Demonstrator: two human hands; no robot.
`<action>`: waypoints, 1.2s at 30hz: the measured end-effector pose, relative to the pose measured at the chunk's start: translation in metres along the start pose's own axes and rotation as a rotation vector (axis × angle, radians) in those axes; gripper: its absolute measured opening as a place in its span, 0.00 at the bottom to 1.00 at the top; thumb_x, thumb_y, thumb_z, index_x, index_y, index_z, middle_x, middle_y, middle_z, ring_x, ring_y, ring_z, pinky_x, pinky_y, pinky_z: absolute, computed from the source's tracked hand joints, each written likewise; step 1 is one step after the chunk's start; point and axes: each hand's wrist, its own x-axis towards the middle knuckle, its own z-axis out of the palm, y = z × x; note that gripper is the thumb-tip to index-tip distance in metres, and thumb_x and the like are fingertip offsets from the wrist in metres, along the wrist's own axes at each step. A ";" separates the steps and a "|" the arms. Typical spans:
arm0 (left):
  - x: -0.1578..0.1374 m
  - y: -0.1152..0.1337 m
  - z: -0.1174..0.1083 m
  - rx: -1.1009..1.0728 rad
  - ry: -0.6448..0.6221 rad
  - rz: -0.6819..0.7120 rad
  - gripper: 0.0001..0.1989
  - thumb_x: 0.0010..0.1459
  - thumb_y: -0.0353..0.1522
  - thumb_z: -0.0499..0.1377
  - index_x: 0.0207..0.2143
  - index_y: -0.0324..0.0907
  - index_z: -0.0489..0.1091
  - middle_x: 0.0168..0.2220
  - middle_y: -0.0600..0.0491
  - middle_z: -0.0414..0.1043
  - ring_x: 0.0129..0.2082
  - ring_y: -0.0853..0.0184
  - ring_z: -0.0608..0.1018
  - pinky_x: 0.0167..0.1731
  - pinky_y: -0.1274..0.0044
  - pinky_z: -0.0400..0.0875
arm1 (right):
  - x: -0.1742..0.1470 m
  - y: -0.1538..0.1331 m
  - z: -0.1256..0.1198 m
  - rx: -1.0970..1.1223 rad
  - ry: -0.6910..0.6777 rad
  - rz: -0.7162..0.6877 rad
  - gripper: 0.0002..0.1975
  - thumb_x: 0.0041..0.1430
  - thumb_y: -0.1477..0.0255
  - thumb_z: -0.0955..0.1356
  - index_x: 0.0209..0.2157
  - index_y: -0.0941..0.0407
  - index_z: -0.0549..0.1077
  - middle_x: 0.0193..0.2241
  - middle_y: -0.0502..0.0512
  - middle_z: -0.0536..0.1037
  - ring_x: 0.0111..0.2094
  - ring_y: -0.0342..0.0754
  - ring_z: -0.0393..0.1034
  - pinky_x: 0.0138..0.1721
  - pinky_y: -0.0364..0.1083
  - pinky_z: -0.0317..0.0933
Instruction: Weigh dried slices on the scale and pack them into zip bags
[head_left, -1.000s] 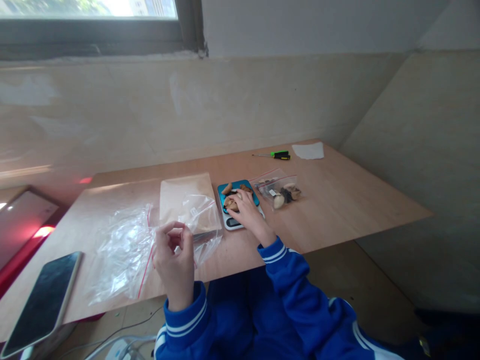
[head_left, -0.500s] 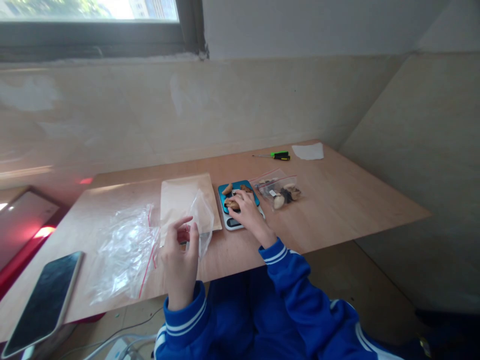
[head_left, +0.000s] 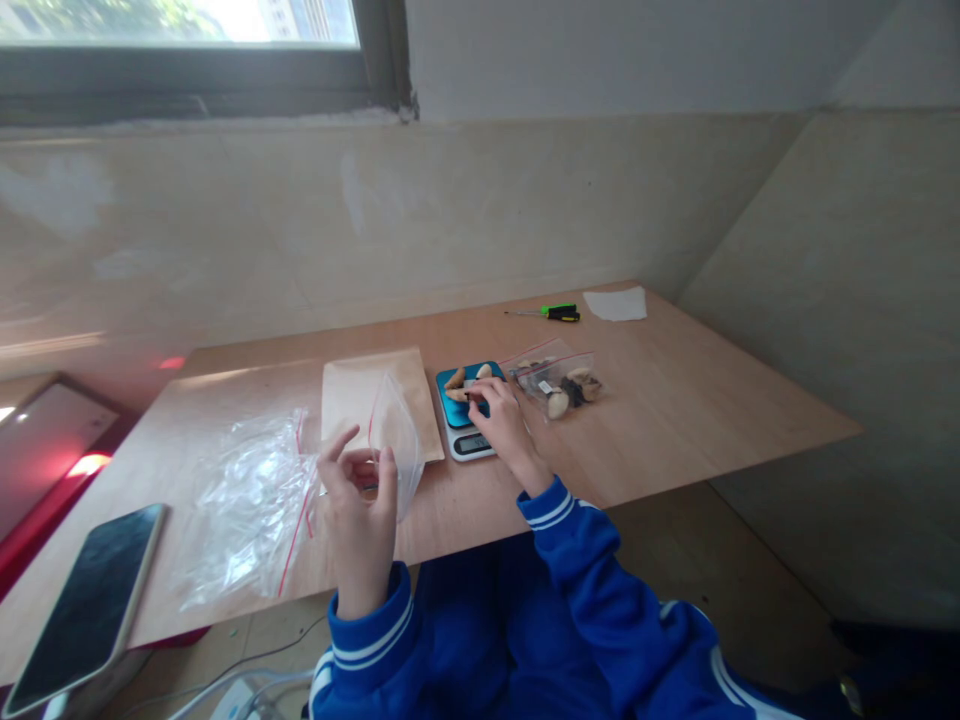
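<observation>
My left hand has its fingers curled round the edge of a clear zip bag with a red seal line, held upright above the table's front part. My right hand is over a blue-topped white digital scale, its thumb and fingertips drawn together at the pan. Beside the fingertips lie brown, dried-looking pieces and a pale piece. Whatever sits between the right fingers is mostly hidden. The scale's display shows digits too small to read surely.
Bags of pale and dark pieces lie right of the scale. A brown paper sheet or envelope lies left of it, then a pile of clear bags and a phone. Screwdrivers and white paper are at the back.
My right hand has shifted slightly right on the scale, uncovering more of the display. The pieces on the pan look rearranged, with a pale one now showing. The held bag has tilted.
</observation>
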 end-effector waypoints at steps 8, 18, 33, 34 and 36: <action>0.001 0.000 0.001 0.051 0.005 0.027 0.19 0.60 0.40 0.57 0.52 0.44 0.65 0.32 0.55 0.70 0.28 0.70 0.74 0.30 0.77 0.71 | -0.002 -0.005 -0.001 -0.006 -0.068 0.040 0.12 0.58 0.81 0.62 0.38 0.57 0.75 0.41 0.60 0.75 0.48 0.54 0.68 0.54 0.55 0.62; 0.001 -0.001 0.003 0.105 -0.020 0.035 0.16 0.62 0.40 0.55 0.48 0.43 0.71 0.33 0.52 0.74 0.30 0.69 0.75 0.33 0.75 0.70 | -0.007 -0.085 -0.044 0.954 -0.043 0.462 0.14 0.55 0.63 0.70 0.40 0.57 0.74 0.32 0.53 0.79 0.32 0.46 0.74 0.38 0.47 0.70; -0.004 0.007 0.005 0.157 0.176 0.153 0.15 0.63 0.39 0.55 0.46 0.45 0.77 0.35 0.50 0.71 0.36 0.66 0.74 0.39 0.73 0.69 | -0.018 -0.110 -0.037 0.887 -0.267 0.351 0.14 0.61 0.66 0.67 0.47 0.53 0.70 0.39 0.55 0.78 0.39 0.46 0.75 0.43 0.48 0.71; -0.003 0.007 0.004 0.158 0.195 0.164 0.14 0.63 0.39 0.55 0.44 0.45 0.77 0.38 0.50 0.72 0.39 0.65 0.75 0.42 0.71 0.69 | -0.014 -0.106 -0.041 0.780 -0.214 0.267 0.10 0.63 0.67 0.65 0.44 0.53 0.72 0.40 0.55 0.77 0.41 0.47 0.74 0.44 0.48 0.70; -0.003 0.007 0.003 0.142 0.208 0.171 0.13 0.63 0.38 0.55 0.43 0.46 0.78 0.43 0.49 0.73 0.45 0.63 0.75 0.47 0.69 0.69 | -0.004 -0.089 -0.045 0.469 -0.065 0.134 0.09 0.64 0.70 0.63 0.38 0.53 0.75 0.40 0.56 0.76 0.46 0.50 0.71 0.49 0.51 0.67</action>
